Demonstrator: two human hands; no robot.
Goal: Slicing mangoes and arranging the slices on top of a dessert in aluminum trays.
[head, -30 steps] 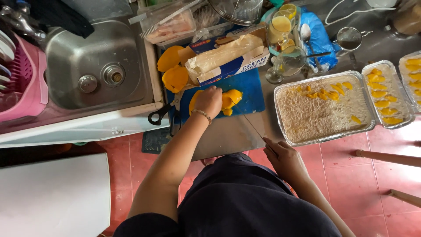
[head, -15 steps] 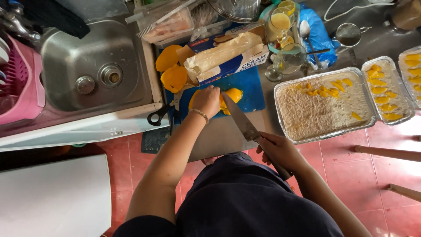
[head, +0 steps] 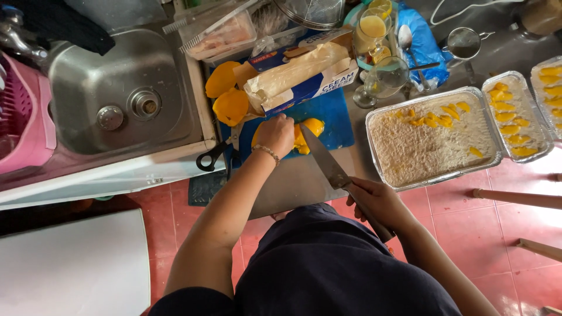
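— Big picture first: the steel sink (head: 126, 93) on one side sits bare, and the surface (head: 293, 187) beside it is crowded right up to the edge.

— And the trays?

— Three foil trays in a row. The large foil tray (head: 430, 137) is filled with a pale crumb layer, but the yellow fruit slices cover only its far strip and one corner. Most of that top is plain crumb. I'd say that one is less than half dressed.

— The next one along?

— The middle foil tray (head: 518, 114) looks further on, slices dotted down its whole length. The third tray (head: 550, 79) is cut off by the edge of view, so I can't say how full it is.

— So the cutting goes on?

— Yes, on the blue cutting board (head: 328, 114). Two cupped yellow fruit pieces (head: 228, 96) wait at its far corner, uncut, beside a long carton (head: 301, 79) with its wrapper peeled open.

— The hands?

— The left hand (head: 275, 134) is curled down over the yellow fruit on the board (head: 310, 131), pinning it. The right hand (head: 377, 202) is wrapped tight around the handle of a big knife (head: 325, 161), blade angled in toward the fruit, tip right at it.

— Anything else?

— Black scissors (head: 213, 158) lie at the board's near corner, untouched. By my reckoning: layers done, topping partway, fruit left to slice.
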